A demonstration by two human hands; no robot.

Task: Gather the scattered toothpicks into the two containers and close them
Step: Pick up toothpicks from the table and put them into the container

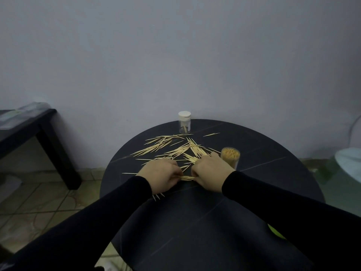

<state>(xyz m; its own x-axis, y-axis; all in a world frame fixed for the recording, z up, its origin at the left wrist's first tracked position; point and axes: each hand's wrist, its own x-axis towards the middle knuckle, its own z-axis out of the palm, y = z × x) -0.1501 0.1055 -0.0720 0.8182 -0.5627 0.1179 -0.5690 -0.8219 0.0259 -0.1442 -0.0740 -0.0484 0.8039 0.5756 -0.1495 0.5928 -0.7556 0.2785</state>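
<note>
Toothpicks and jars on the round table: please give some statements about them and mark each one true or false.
1. Both hands hold one small bundle of toothpicks between them. True: left hand, right hand.
2. The far jar has no lid. False: a white lid sits on it.
3. The near jar is open and nearly full. True.
4. All toothpicks are already collected. False: many loose toothpicks lie on the table.
5. The far jar is packed full. False: it holds only a few.
</note>
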